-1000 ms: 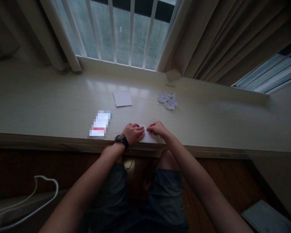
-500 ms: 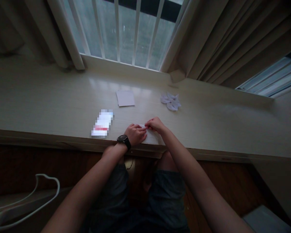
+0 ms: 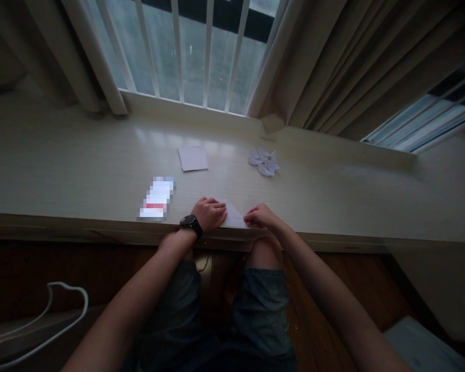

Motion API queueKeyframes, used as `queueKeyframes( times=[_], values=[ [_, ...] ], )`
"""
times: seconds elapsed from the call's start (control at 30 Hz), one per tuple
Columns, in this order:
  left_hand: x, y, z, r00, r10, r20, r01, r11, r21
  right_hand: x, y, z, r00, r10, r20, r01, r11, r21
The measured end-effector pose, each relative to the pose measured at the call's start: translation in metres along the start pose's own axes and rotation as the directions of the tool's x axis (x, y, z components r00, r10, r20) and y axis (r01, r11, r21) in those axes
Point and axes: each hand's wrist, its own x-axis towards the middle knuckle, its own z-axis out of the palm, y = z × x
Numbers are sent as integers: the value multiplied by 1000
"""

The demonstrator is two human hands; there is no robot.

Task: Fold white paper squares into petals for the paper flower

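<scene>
My hands are apart, with the white paper [image 3: 233, 216] between them at the near edge of the desk [image 3: 325, 196]. My left hand [image 3: 209, 213] lies over its left side; I can't tell whether those fingers grip. My right hand [image 3: 260, 215] pinches its right corner. Farther back lie the square sheets [image 3: 194, 158] and, right of them, the crumpled-looking paper [image 3: 265, 163].

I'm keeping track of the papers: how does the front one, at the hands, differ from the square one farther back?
The front paper shows a slanted edge, while the square paper shows all four corners. The left hand partly covers the front paper; the square paper lies uncovered. Both are pale and lie on the same ledge.
</scene>
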Motion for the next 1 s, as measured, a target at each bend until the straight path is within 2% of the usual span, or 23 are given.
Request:
queueKeyframes(
  times=[0.1,0.2,0.23,0.3,0.33,0.37,0.43,0.57,0.67,0.77,0.83,0.93,1.0],
  values=[
    [1,-2,3,1000,-5,-11,5,1000,-2,-9,21,-5,997,-33,-76,34,999,17],
    [3,-4,7,1000,-6,-12,6,1000,4,-11,35,4,958,-129,-257,132,991,-4],
    [4,-4,7,1000,-5,-9,5,1000,14,-11,37,10,924,-181,-336,167,984,-71],
    [5,0,6,1000,-17,4,16,999,48,-12,35,27,780,-330,-531,238,942,-235],
    [5,4,5,999,-30,10,30,997,70,-12,32,36,715,-433,-549,301,899,-317],
    [4,8,4,998,-53,16,51,994,93,-12,29,46,673,-536,-510,372,841,-393],
    [2,17,1,996,-89,24,85,988,126,-12,22,63,628,-661,-410,445,738,-507],
    [-4,31,-2,994,-101,52,93,987,134,-3,16,79,667,-653,-359,387,715,-583],
    [-11,33,-7,994,-85,75,76,991,112,10,16,72,679,-654,-335,377,702,-605],
    [-16,32,-14,994,-19,105,11,997,76,26,12,57,684,-665,-302,406,690,-600],
    [-18,31,-16,992,-9,127,1,998,62,33,8,50,661,-675,-327,425,696,-579],
    [-19,33,-15,990,-82,114,72,994,88,29,8,49,571,-710,-412,476,695,-539],
    [-19,35,-11,988,-136,78,128,986,107,18,15,54,538,-761,-363,553,644,-528]
  ],
)
